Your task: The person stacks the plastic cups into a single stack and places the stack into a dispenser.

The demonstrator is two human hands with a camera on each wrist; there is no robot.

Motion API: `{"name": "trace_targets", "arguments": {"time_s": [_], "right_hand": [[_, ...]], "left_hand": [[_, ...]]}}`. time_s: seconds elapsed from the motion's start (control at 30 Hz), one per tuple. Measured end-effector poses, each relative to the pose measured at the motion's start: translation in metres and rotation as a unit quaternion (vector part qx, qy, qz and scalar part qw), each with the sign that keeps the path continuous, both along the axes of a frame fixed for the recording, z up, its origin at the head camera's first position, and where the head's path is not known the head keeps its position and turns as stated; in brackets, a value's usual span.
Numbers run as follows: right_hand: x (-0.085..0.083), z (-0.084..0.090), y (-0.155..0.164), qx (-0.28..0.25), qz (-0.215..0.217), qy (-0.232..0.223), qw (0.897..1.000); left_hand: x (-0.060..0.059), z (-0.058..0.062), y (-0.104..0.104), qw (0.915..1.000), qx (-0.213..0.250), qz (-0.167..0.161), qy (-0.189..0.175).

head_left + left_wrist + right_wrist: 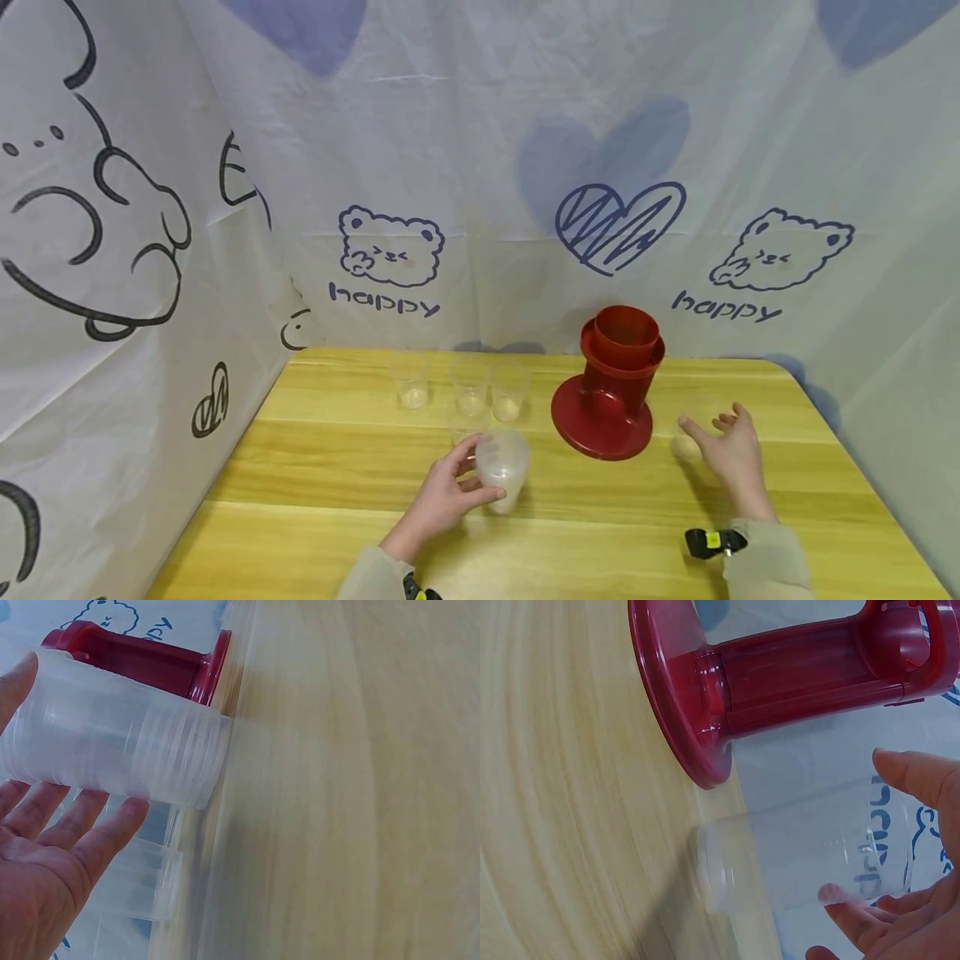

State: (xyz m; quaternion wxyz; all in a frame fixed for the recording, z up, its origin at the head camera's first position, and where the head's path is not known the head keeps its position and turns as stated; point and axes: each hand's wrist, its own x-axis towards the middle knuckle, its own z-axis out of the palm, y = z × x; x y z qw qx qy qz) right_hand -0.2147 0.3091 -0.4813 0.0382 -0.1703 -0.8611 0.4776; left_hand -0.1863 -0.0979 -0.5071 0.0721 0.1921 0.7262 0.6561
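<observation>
My left hand holds a stack of nested clear plastic cups between thumb and fingers. In the left wrist view, the stack is upright at the tabletop, with the fingertips along one side. My right hand is at a single clear plastic cup, its thumb and fingers spread apart. That cup stands on the table, and a fingertip shows at its side near the rim. In the head view it is faint, only its base showing well.
A red holder with a round base stands between the hands, farther back. Several single clear cups stand at the back left of the wooden table. A printed white cloth hangs behind and beside the table.
</observation>
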Motion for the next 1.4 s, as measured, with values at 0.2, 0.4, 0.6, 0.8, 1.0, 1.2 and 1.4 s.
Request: {"name": "trace_targets", "arguments": {"time_s": [0.2,0.4,0.6,0.8,1.0,1.2,1.4], "right_hand": [[0.003,0.003,-0.004,-0.019,-0.009,0.003,1.000],[0.006,0.007,-0.012,-0.007,-0.004,0.004,1.000],[0.011,0.012,-0.023,0.023,0.028,0.024,0.999],[0.016,0.018,-0.038,0.020,0.065,0.041,0.997],[0.020,0.024,-0.053,-0.042,0.080,0.071,0.993],[0.024,0.035,-0.070,-0.074,0.097,0.090,0.988],[0.029,0.043,-0.083,-0.096,0.134,0.120,0.979]], "left_hand": [[-0.004,-0.010,-0.002,1.0000,0.003,-0.006,0.002],[-0.005,-0.010,-0.002,1.0000,0.002,-0.006,0.005],[-0.004,-0.010,-0.001,1.0000,-0.001,-0.005,0.006],[-0.003,-0.009,0.000,1.0000,0.006,-0.003,0.001],[-0.003,-0.009,0.000,0.9998,0.016,-0.005,0.004],[-0.004,-0.011,0.000,0.9999,0.015,-0.004,0.004],[-0.004,-0.012,0.000,0.9999,0.016,-0.004,0.005]]}}
